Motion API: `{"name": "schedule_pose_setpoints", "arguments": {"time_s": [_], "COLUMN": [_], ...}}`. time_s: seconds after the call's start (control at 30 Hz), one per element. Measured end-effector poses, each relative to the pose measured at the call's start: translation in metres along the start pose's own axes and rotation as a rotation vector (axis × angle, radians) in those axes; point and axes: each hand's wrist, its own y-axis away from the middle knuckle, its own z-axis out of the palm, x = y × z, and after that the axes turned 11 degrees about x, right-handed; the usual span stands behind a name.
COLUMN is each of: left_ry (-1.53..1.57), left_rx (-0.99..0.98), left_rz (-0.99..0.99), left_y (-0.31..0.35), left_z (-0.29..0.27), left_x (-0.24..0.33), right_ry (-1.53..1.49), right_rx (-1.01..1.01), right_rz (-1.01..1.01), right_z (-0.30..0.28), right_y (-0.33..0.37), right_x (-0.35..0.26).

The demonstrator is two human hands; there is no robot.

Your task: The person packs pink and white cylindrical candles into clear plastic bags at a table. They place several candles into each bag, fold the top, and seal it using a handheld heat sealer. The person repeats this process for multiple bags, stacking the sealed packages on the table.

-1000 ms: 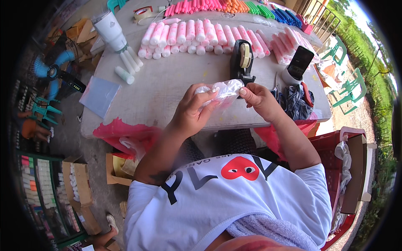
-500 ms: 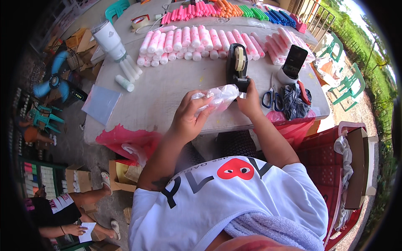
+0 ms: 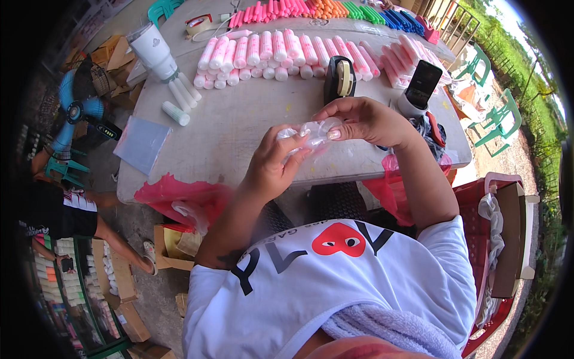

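Observation:
A crinkled clear plastic wrapper (image 3: 317, 133), whitish with a hint of pink, is held over the near part of the table between both hands. My left hand (image 3: 272, 158) grips its left end, fingers closed around it. At the other end, my right hand (image 3: 365, 122) pinches the plastic between thumb and fingers. What lies inside the wrapper is mostly hidden. Just beyond my right hand stands a black tape dispenser (image 3: 332, 90) with a roll of tape, its near end covered by the hand.
Stacked pink-and-white wrapped cylinders (image 3: 278, 51) stretch across the table, with coloured rods (image 3: 326, 9) behind. Flat plastic sheets (image 3: 142, 143) and a white tumbler (image 3: 152, 51) are at left. A phone (image 3: 423, 84) stands at right, near a dark bag (image 3: 423, 128). A person (image 3: 57, 209) is at far left.
My right hand has left the tape dispenser and moved onto the wrapper's right end. My left hand keeps its hold. The person at left has moved up and further from me.

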Motion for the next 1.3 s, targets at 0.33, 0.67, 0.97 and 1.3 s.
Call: {"name": "schedule_pose_setpoints", "arguments": {"time_s": [0.33,0.67,0.97,1.3], "left_ry": [0.023,0.05,-0.029,0.026], "left_rx": [0.026,0.032,-0.001,-0.003], "left_rz": [-0.016,-0.05,-0.009,0.007], "left_y": [-0.007,-0.001,0.002,0.004], "left_z": [0.0,0.0,-0.006,-0.004], "left_x": [-0.013,-0.013,-0.003,-0.004], "right_ry": [-0.271,-0.771,0.412,0.183], "right_rx": [-0.043,0.042,1.236,1.155], "right_rz": [-0.201,-0.219,-0.437,-0.098], "right_z": [-0.007,0.036,0.034,0.05], "right_y": [-0.019,-0.015,0.0,-0.008], "right_x": [0.088,0.1,0.088,0.113]}}
